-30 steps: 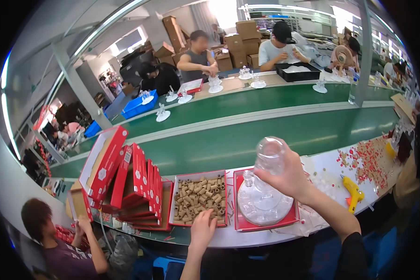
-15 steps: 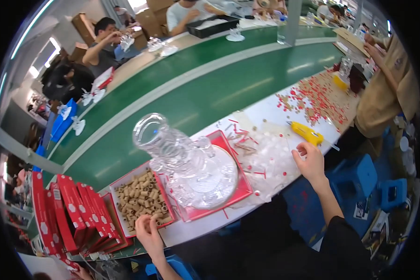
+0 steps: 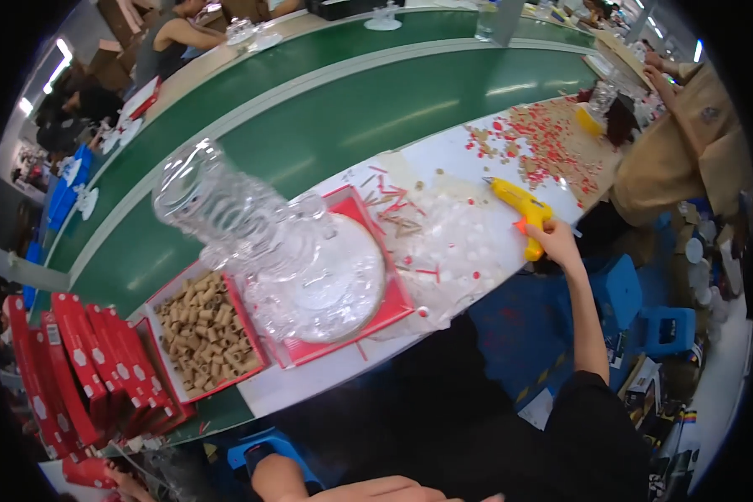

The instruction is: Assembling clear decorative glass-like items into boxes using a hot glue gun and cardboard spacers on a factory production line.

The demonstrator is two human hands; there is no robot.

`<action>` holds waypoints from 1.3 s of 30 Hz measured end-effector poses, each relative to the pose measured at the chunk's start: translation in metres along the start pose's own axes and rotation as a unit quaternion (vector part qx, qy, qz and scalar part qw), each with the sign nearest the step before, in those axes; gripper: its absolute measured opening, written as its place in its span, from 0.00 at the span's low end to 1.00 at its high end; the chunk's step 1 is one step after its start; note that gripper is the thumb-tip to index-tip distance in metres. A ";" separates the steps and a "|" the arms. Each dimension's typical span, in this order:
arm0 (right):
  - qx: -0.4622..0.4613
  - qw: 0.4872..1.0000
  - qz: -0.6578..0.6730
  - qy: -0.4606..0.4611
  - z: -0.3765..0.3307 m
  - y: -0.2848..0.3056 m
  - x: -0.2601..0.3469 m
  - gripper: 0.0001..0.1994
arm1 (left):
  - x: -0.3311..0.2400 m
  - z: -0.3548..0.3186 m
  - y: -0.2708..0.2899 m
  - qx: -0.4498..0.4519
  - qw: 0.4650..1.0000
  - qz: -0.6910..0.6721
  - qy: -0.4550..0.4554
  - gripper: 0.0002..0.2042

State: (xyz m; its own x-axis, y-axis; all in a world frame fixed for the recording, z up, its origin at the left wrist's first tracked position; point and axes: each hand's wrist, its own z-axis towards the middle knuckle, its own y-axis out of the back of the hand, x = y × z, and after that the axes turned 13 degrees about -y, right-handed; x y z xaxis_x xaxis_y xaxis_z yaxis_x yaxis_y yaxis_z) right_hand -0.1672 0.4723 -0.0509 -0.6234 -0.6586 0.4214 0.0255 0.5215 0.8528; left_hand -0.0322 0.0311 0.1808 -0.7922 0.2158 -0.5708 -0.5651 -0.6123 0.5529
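Your right hand [image 3: 559,238] has its fingers curled closed round the glue gun [image 3: 517,199] on the table [image 3: 284,393], far right; grip firmly, nozzle [image 3: 489,181] pointing away from you. Those fingers partly hide its handle [image 3: 534,251]. Your left hand [image 3: 385,490] is cut off at the near edge; its opening and hold cannot be told.
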 end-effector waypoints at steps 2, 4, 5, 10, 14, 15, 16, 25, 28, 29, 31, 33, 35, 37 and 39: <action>0.099 0.988 0.112 -0.035 0.001 0.007 0.010 0.24 | 0.007 0.008 0.000 0.001 0.999 0.021 0.027 0.20; 0.158 0.942 0.297 -0.009 -0.006 0.003 0.016 0.19 | 0.017 0.012 -0.002 0.142 0.990 0.022 -0.010 0.26; 0.163 0.942 0.293 -0.012 -0.016 0.005 0.013 0.19 | 0.019 0.013 -0.004 0.140 0.990 0.018 -0.005 0.26; 0.179 0.835 0.506 0.122 -0.102 0.005 0.041 0.29 | -0.006 0.022 -0.023 -0.029 0.963 0.180 0.199 0.24; 0.261 0.805 0.515 0.137 -0.133 0.003 0.045 0.31 | -0.023 0.026 -0.014 0.038 0.943 0.171 0.284 0.17; 0.272 0.791 0.526 0.155 -0.135 -0.006 0.033 0.32 | -0.014 0.012 -0.015 0.041 0.946 0.164 0.275 0.17; 0.291 0.767 0.547 0.165 -0.141 -0.018 0.033 0.32 | -0.010 -0.009 -0.027 -0.052 0.963 0.093 0.249 0.15; 0.575 0.646 0.480 0.148 -0.196 -0.023 0.049 0.27 | 0.105 -0.107 -0.111 -0.588 0.739 -0.118 0.308 0.12; 0.622 0.607 0.470 0.153 -0.200 -0.036 0.054 0.23 | 0.106 -0.110 -0.108 -0.588 0.745 -0.105 0.297 0.11; 0.627 0.604 0.468 0.151 -0.200 -0.038 0.056 0.23 | 0.106 -0.110 -0.106 -0.579 0.755 -0.106 0.288 0.11; 0.629 0.610 0.446 0.183 -0.199 -0.042 0.059 0.19 | 0.104 -0.112 -0.104 -0.583 0.748 -0.110 0.296 0.11; 0.632 0.611 0.444 0.173 -0.203 -0.042 0.060 0.17 | 0.102 -0.114 -0.104 -0.583 0.751 -0.113 0.289 0.12; 0.633 0.615 0.442 0.160 -0.206 -0.041 0.060 0.16 | 0.100 -0.115 -0.104 -0.583 0.752 -0.112 0.288 0.12; 0.635 0.622 0.434 0.147 -0.207 -0.040 0.059 0.16 | 0.100 -0.116 -0.106 -0.584 0.751 -0.113 0.288 0.13; 0.634 0.623 0.430 0.157 -0.206 -0.042 0.058 0.16 | 0.100 -0.117 -0.106 -0.576 0.757 -0.112 0.287 0.13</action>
State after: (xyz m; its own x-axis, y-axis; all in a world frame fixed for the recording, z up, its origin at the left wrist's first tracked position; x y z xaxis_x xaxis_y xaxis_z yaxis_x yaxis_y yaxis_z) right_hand -0.0431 0.3006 0.0016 -0.6167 0.1908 0.7637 -0.5168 0.6337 -0.5757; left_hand -0.0246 0.0285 -0.0056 -0.2898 0.2484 -0.9243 0.1680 -0.9375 -0.3046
